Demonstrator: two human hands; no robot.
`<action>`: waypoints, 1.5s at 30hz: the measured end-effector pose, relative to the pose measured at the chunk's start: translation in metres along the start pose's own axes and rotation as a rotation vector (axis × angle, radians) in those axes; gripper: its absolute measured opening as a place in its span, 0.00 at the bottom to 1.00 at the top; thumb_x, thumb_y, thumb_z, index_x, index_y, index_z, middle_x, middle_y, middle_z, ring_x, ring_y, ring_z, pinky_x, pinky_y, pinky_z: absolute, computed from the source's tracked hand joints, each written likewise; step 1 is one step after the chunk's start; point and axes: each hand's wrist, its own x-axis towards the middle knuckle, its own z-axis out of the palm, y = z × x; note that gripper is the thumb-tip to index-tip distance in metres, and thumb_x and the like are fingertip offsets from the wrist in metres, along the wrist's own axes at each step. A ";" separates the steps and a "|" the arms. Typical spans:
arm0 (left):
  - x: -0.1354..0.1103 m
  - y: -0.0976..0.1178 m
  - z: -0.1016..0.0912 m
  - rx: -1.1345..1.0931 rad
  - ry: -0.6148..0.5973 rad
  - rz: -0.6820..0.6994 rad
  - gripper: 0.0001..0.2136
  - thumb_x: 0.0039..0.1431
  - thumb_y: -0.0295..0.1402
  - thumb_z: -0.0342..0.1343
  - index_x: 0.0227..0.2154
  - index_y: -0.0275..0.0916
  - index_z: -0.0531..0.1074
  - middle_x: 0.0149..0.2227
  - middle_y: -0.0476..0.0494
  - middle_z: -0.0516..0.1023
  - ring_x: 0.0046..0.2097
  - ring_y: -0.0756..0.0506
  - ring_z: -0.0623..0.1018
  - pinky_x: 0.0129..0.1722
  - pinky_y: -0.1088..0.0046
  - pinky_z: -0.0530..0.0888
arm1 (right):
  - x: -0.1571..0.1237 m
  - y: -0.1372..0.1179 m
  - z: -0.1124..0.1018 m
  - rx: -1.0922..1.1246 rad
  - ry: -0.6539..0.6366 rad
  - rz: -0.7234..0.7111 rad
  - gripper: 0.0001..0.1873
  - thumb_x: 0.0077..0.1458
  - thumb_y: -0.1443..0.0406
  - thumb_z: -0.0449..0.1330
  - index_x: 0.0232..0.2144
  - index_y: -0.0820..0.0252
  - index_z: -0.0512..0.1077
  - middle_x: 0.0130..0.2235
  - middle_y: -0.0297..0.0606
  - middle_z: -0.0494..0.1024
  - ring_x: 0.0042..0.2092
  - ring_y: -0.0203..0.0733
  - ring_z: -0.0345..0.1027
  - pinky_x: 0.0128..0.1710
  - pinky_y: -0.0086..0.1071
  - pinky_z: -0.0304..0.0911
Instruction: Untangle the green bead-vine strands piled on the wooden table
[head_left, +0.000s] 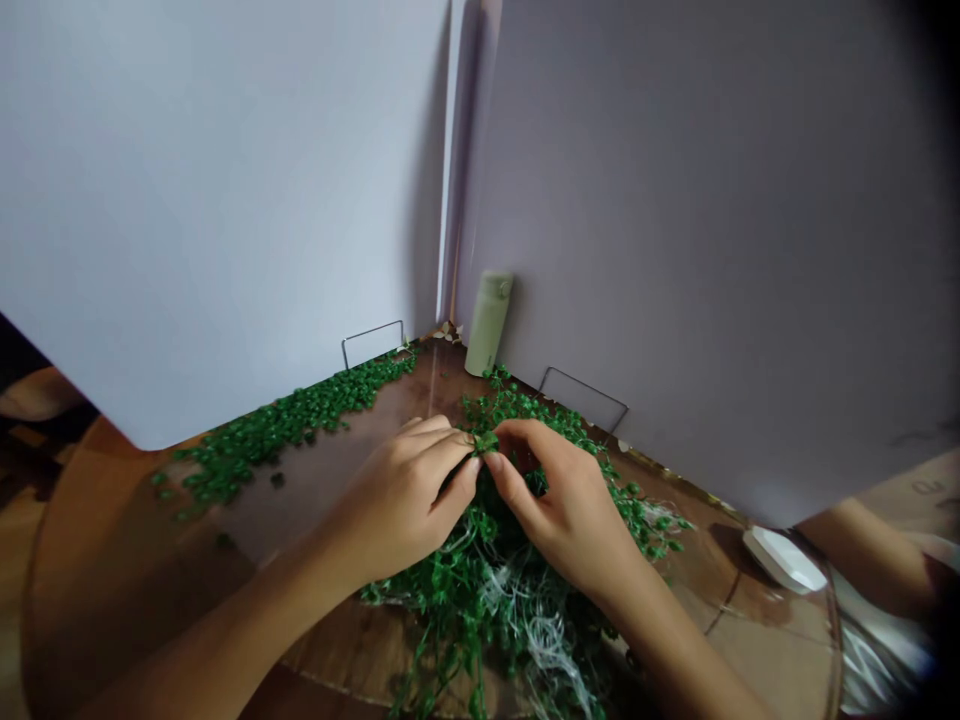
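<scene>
Between the fingertips of both hands is a small green leafy sprig, which looks like plastic foliage. My left hand is closed in a pinch on its left side. From the right, my right hand pinches the same piece with thumb and index finger. Beneath the hands spreads a tangled heap of green artificial foliage with whitish translucent strands mixed in. The heap reaches back beyond the right hand. A long pile of loose small green leaf pieces lies to the left, apart from my hands.
Two tall pale panels meet behind the round wooden table, with wire stands at their bases. A light green bottle stands near the corner. At right are a white object and another person's arm.
</scene>
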 end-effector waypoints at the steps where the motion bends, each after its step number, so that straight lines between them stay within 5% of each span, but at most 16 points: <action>1: 0.000 0.000 0.000 0.000 -0.002 -0.002 0.13 0.70 0.28 0.46 0.28 0.37 0.68 0.28 0.46 0.70 0.34 0.47 0.70 0.34 0.68 0.67 | 0.001 0.000 -0.002 0.014 -0.022 0.013 0.08 0.67 0.62 0.56 0.44 0.60 0.71 0.38 0.39 0.78 0.39 0.40 0.72 0.40 0.33 0.67; 11: -0.001 -0.003 -0.001 -0.042 -0.079 0.019 0.11 0.71 0.27 0.45 0.37 0.34 0.71 0.34 0.44 0.73 0.38 0.45 0.70 0.40 0.66 0.68 | 0.002 -0.002 -0.006 0.051 -0.107 -0.052 0.12 0.67 0.66 0.53 0.50 0.62 0.71 0.43 0.42 0.77 0.44 0.43 0.70 0.46 0.37 0.65; 23: 0.000 -0.003 0.000 0.049 -0.110 0.102 0.10 0.69 0.25 0.45 0.35 0.35 0.70 0.32 0.45 0.72 0.37 0.45 0.68 0.39 0.65 0.66 | -0.001 -0.004 -0.005 -0.167 -0.029 -0.119 0.09 0.66 0.68 0.52 0.36 0.61 0.71 0.32 0.39 0.73 0.36 0.42 0.64 0.37 0.37 0.60; 31: -0.003 -0.003 -0.001 0.123 -0.159 0.171 0.10 0.71 0.27 0.45 0.37 0.35 0.70 0.34 0.43 0.74 0.38 0.44 0.68 0.40 0.63 0.64 | 0.000 -0.008 -0.008 -0.048 -0.252 0.085 0.10 0.64 0.67 0.47 0.28 0.57 0.60 0.29 0.33 0.68 0.31 0.38 0.60 0.34 0.34 0.53; 39: -0.002 0.000 -0.003 0.185 -0.130 0.217 0.09 0.68 0.23 0.46 0.33 0.35 0.69 0.31 0.45 0.71 0.36 0.44 0.66 0.37 0.64 0.61 | -0.003 -0.008 -0.003 -0.223 -0.169 -0.007 0.10 0.57 0.71 0.48 0.27 0.55 0.50 0.26 0.31 0.61 0.30 0.39 0.52 0.33 0.34 0.47; 45: 0.000 0.006 -0.007 0.105 -0.137 0.212 0.10 0.66 0.22 0.47 0.30 0.37 0.67 0.30 0.45 0.69 0.35 0.45 0.66 0.36 0.66 0.62 | -0.002 -0.011 -0.007 -0.120 -0.160 -0.044 0.11 0.54 0.71 0.48 0.26 0.55 0.49 0.26 0.29 0.58 0.29 0.38 0.51 0.35 0.34 0.47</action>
